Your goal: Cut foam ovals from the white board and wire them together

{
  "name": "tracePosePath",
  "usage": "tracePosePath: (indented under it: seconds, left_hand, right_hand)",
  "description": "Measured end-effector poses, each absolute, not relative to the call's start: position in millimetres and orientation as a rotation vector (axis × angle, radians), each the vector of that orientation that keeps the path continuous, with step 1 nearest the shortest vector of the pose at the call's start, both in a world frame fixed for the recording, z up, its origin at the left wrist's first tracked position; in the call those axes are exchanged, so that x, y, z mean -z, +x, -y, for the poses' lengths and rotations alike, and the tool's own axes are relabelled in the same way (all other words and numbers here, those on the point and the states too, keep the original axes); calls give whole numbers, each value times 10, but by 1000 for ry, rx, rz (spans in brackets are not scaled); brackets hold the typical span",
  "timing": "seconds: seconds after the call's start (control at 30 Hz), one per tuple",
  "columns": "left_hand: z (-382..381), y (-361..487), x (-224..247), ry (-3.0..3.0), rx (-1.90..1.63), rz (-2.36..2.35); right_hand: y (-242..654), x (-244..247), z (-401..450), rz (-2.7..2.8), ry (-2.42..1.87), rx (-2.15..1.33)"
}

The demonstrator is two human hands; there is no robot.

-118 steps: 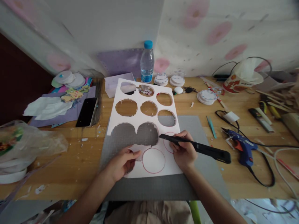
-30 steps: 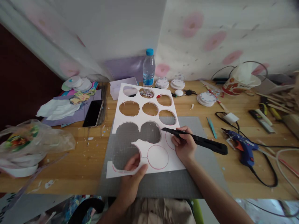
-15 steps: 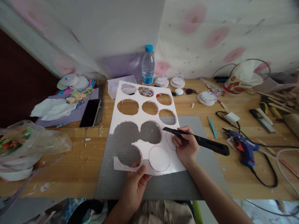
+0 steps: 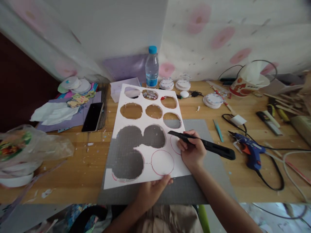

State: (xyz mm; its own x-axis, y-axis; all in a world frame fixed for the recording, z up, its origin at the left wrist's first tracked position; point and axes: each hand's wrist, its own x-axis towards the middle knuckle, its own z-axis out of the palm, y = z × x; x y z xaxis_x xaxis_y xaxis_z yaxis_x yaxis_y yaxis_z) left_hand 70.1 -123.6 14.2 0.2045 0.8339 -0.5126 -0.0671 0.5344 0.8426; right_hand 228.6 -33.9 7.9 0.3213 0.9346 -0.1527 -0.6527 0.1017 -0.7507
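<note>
A white foam board (image 4: 143,121) with several round holes cut through it is held tilted above a grey cutting mat (image 4: 199,191). Pink outlined circles mark its lower right part, and the lower left edge is broken open at one hole. My left hand (image 4: 155,191) pinches the board's near edge, thumb on top just below a drawn circle, fingers underneath. In my right hand (image 4: 194,150) is a black utility knife (image 4: 209,145), its tip pointing left over the board beside a hole. The right hand's lower fingers rest at the board's right edge.
To the right lie a blue glue gun (image 4: 250,149) with its cord, teal tweezers (image 4: 218,131) and a paper tub (image 4: 247,85). A water bottle (image 4: 152,69) and stacked white discs (image 4: 213,100) stand behind. On the left are a phone (image 4: 92,117) and a plastic bag (image 4: 48,145).
My left hand has shifted right along the board's near edge, from the cut hole to below the drawn circle. The board's lower left corner has dropped. The right hand still holds the knife.
</note>
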Motion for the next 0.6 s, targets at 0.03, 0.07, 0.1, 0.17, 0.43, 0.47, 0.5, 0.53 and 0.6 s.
tracePosePath:
  seconds: [0.03,0.07,0.1,0.17,0.43,0.47,0.5,0.53,0.6]
  left_hand:
    - [1232,681,-125,818,-717,-1208]
    - [1231,656,-103,835,-703,-1204]
    - [1234,630,-76,846,-690,-1198]
    - [1241,581,-25,851,-672,-1192]
    - [1188,522,-29,933,-538,-1150]
    - [1179,528,-32,931,-526,-1151]
    - [1174,528,-35,925,-520,-1155]
    - [1176,517,-43,918,-520,-1162]
    - [1202,440,-88,891,-505,-1162]
  right_hand:
    - [2279,-74,342,421,-838,-1228]
    - [2272,-67,344,431,-836,-1235]
    - [2264,-59,344,441,-835,-1240]
    - [2251,-40,342,459,-833,-1247]
    - [2243,9,328,499,-847,-1232]
    - [2244,12,328,502,-849,-1232]
    - [2245,15,327,506,-850,-1232]
    - [2245,18,328,511,-851,-1233]
    - [2243,30,329,521,-852,-1235]
